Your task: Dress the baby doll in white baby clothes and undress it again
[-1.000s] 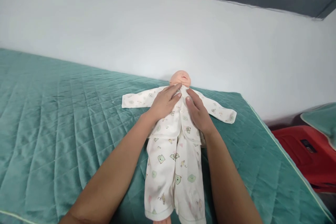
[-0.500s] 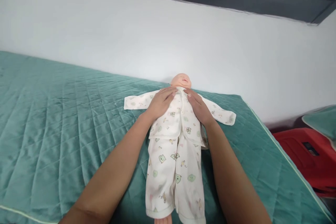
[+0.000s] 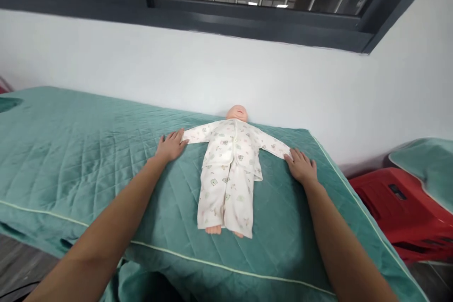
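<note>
A baby doll (image 3: 238, 113) lies on its back, head toward the wall, on a green quilted cover. It wears a white printed long-sleeved top (image 3: 230, 144) and matching trousers (image 3: 226, 196), with its toes showing below the hems. Its sleeves are stretched out to both sides. My left hand (image 3: 171, 145) rests flat at the end of the left-side sleeve, fingers spread. On the other side, my right hand (image 3: 302, 165) lies on the cuff of the right-side sleeve, fingers apart. The doll's hands are not visible.
The green quilted cover (image 3: 106, 151) spreads over the bed, its pale piping along the near and right edges. Behind stands a white wall (image 3: 159, 66) below a dark window frame (image 3: 219, 21). A red plastic stool or chair (image 3: 399, 198) with green cloth on it stands at the right.
Both hands have moved outward from the doll's chest to the sleeve ends. The camera view has lifted and pulled back, showing the window and the near edge of the bed.
</note>
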Tool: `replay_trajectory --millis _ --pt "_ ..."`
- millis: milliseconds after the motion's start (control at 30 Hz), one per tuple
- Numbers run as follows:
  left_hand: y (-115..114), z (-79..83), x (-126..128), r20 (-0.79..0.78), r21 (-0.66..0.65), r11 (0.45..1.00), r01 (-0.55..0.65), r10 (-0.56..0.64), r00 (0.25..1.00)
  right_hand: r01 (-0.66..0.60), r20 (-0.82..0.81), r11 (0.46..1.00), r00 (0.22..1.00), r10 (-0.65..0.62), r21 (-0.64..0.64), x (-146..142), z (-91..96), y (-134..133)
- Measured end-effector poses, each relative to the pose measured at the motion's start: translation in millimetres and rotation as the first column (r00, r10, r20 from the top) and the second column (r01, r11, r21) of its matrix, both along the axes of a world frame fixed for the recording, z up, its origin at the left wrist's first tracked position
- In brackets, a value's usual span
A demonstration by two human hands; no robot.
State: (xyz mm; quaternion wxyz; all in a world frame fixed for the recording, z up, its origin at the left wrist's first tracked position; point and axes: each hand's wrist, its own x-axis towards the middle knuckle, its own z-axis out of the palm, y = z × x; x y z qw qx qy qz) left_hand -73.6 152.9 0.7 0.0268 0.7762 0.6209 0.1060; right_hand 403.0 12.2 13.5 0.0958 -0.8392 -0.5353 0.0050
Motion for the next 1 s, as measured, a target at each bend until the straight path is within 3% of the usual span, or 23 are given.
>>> replay_trajectory --millis 267,400,500,633,867,933,1000 --pt "-38 0.8 -80 -0.127 -0.098 0.993 -0.064 0.051 0.991 0.053 0.030 0.994 0.998 -0.051 -0.093 30 -0.2 -52" --pt "-71 -1.3 -134 -0.137 -0.099 0.993 -0.066 0.052 0.989 0.067 0.076 0.994 0.995 -0.060 -0.087 44 0.5 -93" --pt "-101 -7.7 -165 -0.145 -0.078 0.995 -0.055 0.044 0.989 -0.003 0.149 0.996 0.989 0.016 -0.090 45 -3.3 -129" --pt "-146 -17.3 -186 -0.150 -0.035 0.997 -0.071 0.065 0.987 -0.199 0.237 0.977 0.948 0.212 -0.077 44 -16.0 -177" --pt "-220 -33.7 -197 -0.161 0.065 0.993 -0.101 0.110 0.981 -0.345 0.248 0.938 0.911 0.329 0.022 33 -33.3 -232" --pt "-240 -43.6 -210 -0.168 0.086 0.990 -0.114 0.128 0.978 -0.394 0.247 0.913 0.900 0.360 0.108 23 -36.1 -245" --pt "-261 -56.6 -231 -0.177 0.120 0.972 -0.203 0.222 0.959 -0.386 0.224 0.883 0.916 0.332 0.267 6 -35.7 -258"
